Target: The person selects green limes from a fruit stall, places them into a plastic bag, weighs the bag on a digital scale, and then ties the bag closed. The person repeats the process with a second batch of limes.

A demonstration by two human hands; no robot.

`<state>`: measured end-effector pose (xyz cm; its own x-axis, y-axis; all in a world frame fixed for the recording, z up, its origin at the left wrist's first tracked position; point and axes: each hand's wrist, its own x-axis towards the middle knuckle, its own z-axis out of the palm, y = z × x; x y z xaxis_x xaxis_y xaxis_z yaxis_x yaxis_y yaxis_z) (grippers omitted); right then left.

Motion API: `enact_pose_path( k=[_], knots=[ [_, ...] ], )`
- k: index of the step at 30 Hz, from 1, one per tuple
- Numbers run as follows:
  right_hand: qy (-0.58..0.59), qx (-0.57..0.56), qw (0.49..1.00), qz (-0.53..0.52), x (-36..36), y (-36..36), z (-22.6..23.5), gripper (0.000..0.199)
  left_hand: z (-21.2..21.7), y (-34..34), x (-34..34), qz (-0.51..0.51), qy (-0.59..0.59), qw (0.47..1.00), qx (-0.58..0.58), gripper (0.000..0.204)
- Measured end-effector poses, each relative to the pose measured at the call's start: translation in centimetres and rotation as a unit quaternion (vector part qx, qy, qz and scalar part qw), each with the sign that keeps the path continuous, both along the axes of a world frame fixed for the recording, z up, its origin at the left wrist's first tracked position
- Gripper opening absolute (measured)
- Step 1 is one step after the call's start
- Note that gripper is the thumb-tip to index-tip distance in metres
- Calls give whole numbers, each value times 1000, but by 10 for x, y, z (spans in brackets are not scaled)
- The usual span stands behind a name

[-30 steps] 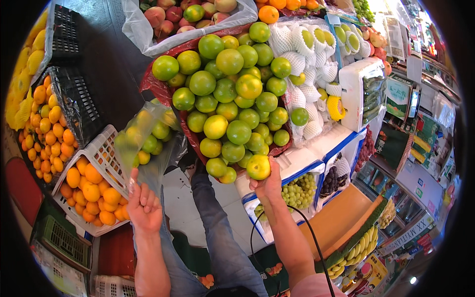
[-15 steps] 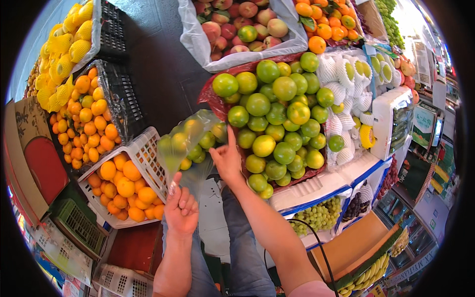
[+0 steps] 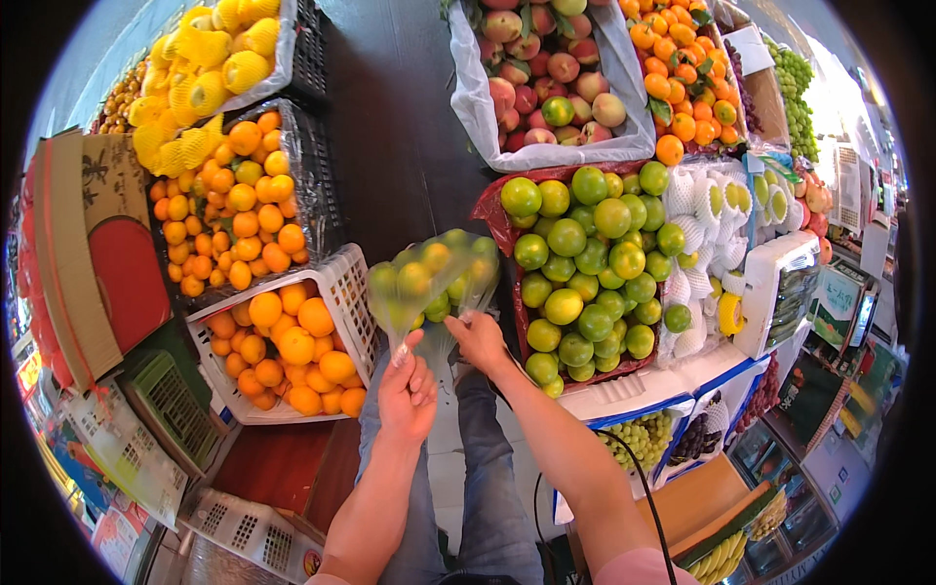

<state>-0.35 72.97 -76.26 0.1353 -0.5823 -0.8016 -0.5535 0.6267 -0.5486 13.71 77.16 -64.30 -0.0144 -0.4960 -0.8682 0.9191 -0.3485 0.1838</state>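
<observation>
A clear plastic bag (image 3: 400, 310) filled with green and yellowish citrus fruits (image 3: 414, 278) hangs in front of me, its mouth toward me. My left hand (image 3: 408, 390) pinches one side of the bag's mouth between thumb and forefinger, the other fingers curled. On the opposite side, my right hand (image 3: 480, 343) is closed on the bag's edge, with its fingertips partly hidden by the film. Just right of the bag lies a red-lined box heaped with green citrus (image 3: 590, 258), apart from both hands.
A white basket (image 3: 356, 292) of oranges stands left of the bag. Behind it sits a black crate (image 3: 317, 185) of small orange citrus. Peaches (image 3: 561, 68) fill a lined box at the far side. Foam-netted fruits (image 3: 717, 224) lie right. A black cable (image 3: 639, 478) crosses my right arm.
My right hand has gone from a pointing finger by the green citrus to gripping the bag's edge. The stalls have shifted rightward in view. My left hand keeps its hold.
</observation>
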Motion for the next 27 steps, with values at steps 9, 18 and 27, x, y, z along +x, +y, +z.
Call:
enact_pose_path(
  k=[9, 18, 27],
  knots=[
    [-173, 10, 984, -48, 21, 13, 185, 40, 102, -5, 28, -59, -28, 996, -68, 32],
    [-260, -28, 943, -205, -108, 3, 396, 28, 324, 4, 34, -112, -90, 971, -193, 40],
    [-225, -288, 910, -198, -168, 31, 546, 28, 479, 1, 4, -304, -156, 893, -292, 47]
  ],
)
